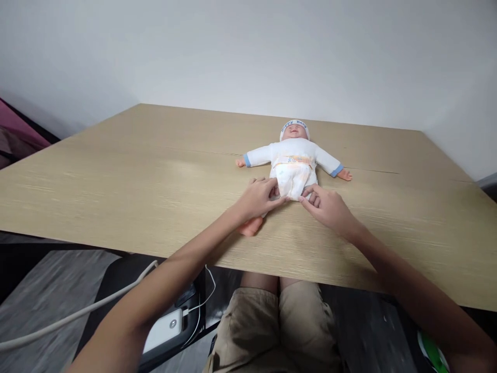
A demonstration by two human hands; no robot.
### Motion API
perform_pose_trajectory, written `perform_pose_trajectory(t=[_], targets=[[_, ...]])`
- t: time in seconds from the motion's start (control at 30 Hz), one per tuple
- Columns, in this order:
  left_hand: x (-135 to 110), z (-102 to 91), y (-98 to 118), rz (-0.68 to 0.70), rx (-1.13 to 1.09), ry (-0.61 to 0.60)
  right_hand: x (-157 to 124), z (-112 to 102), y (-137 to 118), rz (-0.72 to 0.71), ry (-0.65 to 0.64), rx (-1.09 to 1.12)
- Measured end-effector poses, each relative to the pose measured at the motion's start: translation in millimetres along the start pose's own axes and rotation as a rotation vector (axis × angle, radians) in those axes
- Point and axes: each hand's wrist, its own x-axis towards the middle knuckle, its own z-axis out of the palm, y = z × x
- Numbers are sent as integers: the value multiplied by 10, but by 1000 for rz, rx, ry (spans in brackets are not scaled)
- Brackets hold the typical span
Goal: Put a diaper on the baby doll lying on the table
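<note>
A baby doll [295, 147] lies face up on the wooden table, head toward the wall and both arms stretched sideways. It has a white top with blue cuffs and a white printed cap. Around its hips is a white diaper [292, 178] with an orange printed band at the waist. My left hand [264, 197] pinches the diaper's lower left edge, fingers closed. On the opposite side, my right hand [324, 204] pinches the lower right edge between thumb and fingers. One bare foot of the doll pokes out below my left wrist; its other foot is hidden.
The wooden table [135, 171] reaches back to a pale wall [233, 52]. Below its front edge, at left, a white power bank [165, 329] with a cable rests on a black surface. A thick pale hose or cable [77, 314] crosses the lower left.
</note>
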Motion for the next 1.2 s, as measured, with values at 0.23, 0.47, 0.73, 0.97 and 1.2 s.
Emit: perform_pose_trajectory(t=[0.23,0.47,0.73,0.97,1.2], targets=[[46,107,4,-30,-24,39,-49,328,-76,-80,128,-302],[3,101,-89,35,-162,71,-118,360,-85,-132,166,-276],[-32,79,-73,107,-228,77,-105,296,-90,-156,64,-214],[-17,113,-106,12,-245,80,-43,293,-96,18,48,-133],[-9,182,-131,-29,-486,173,-28,315,-75,78,272,87]])
